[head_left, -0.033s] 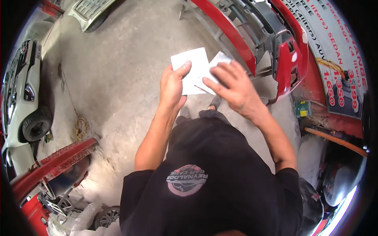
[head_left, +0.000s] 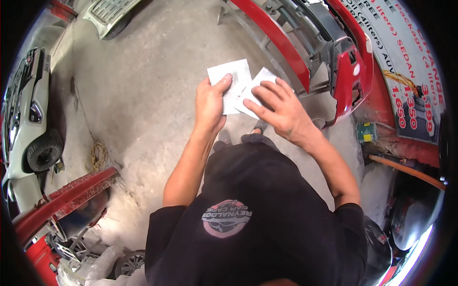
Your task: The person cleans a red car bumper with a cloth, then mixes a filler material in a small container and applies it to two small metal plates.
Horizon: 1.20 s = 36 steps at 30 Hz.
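My left hand (head_left: 212, 97) is closed on a white rectangular sheet (head_left: 237, 71), its thumb pressed flat on the face and its fingers behind it. A faint grey smudge shows beside the thumb. To the right, a second white sheet (head_left: 265, 75) lies at a slant, its left edge meeting or overlapping the first. My right hand (head_left: 281, 107) has its fingers bent over this slanted sheet, back of the hand upward; the thumb's grip is not plain. Both sheets are held up in front of my body, above the concrete floor.
A red car bumper (head_left: 350, 81) rests on a metal stand ahead right, near a printed sign (head_left: 405, 62). At left are a pale vehicle (head_left: 28, 114), a coiled cord (head_left: 98, 155) and a rusty red beam (head_left: 71, 198). A green can (head_left: 366, 132) stands at right.
The right hand and its slanted sheet have shifted slightly downward, and its fingers are spread a little more. The left hand stays almost still.
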Each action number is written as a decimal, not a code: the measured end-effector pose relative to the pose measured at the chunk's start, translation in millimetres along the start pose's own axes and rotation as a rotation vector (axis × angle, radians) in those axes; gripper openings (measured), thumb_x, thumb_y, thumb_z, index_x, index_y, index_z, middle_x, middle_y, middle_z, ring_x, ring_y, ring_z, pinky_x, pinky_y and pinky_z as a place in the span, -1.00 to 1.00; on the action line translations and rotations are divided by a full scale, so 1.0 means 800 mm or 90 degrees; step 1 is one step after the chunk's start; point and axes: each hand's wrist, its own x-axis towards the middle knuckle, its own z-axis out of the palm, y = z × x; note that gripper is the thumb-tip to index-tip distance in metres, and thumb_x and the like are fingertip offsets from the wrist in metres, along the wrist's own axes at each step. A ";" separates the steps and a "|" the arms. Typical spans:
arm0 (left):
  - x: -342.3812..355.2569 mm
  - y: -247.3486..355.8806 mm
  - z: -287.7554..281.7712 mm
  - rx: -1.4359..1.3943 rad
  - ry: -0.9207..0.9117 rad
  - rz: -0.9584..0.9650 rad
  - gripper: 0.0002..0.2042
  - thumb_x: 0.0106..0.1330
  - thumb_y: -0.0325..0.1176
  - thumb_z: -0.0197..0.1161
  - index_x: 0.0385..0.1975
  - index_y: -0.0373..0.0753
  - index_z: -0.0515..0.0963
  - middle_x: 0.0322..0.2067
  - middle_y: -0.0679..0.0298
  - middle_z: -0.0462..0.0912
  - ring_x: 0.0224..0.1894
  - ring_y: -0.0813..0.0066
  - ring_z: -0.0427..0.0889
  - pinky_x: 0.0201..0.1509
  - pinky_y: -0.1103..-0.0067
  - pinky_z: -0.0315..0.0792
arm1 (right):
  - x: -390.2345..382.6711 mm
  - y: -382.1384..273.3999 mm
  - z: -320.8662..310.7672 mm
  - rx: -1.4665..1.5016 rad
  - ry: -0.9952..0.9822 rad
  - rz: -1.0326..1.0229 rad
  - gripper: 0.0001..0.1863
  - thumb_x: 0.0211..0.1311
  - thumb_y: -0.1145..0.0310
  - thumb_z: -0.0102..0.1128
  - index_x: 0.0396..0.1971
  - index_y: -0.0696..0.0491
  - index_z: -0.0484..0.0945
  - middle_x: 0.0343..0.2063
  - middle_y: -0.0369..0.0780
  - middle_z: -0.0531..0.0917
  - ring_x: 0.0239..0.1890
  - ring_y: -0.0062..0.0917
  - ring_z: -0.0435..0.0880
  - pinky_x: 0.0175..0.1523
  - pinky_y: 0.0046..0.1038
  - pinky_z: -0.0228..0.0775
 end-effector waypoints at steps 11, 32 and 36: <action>0.000 -0.024 -0.005 0.175 0.049 0.176 -0.82 0.40 -0.41 0.21 -0.18 -0.42 0.57 -0.31 0.27 0.66 -0.32 0.60 0.59 -0.23 0.63 0.47 | -0.019 0.000 0.027 0.015 -0.050 -0.005 -0.48 -0.02 0.24 0.24 0.05 -0.01 0.60 -0.03 -0.15 0.55 0.06 -0.23 0.53 0.19 -0.03 0.32; 0.010 -0.007 0.026 0.118 0.000 0.216 -0.70 0.54 -0.23 0.07 -0.08 -0.39 0.54 -0.19 0.18 0.67 -0.19 0.49 0.66 -0.08 0.51 0.55 | -0.044 0.042 0.034 0.118 0.129 0.260 -0.36 -0.02 0.63 0.11 0.17 -0.06 0.53 0.03 -0.08 0.56 0.12 -0.09 0.52 0.22 -0.14 0.36; 0.026 -0.027 0.012 0.449 -0.013 0.259 -0.54 0.59 -0.09 -0.03 -0.42 -0.34 0.60 -0.45 0.38 0.57 -0.41 0.68 0.43 -0.35 0.64 0.32 | -0.010 0.017 0.041 0.059 0.099 0.148 -0.43 0.01 0.59 0.11 0.11 -0.09 0.56 0.02 -0.16 0.58 0.09 -0.20 0.55 0.24 -0.12 0.32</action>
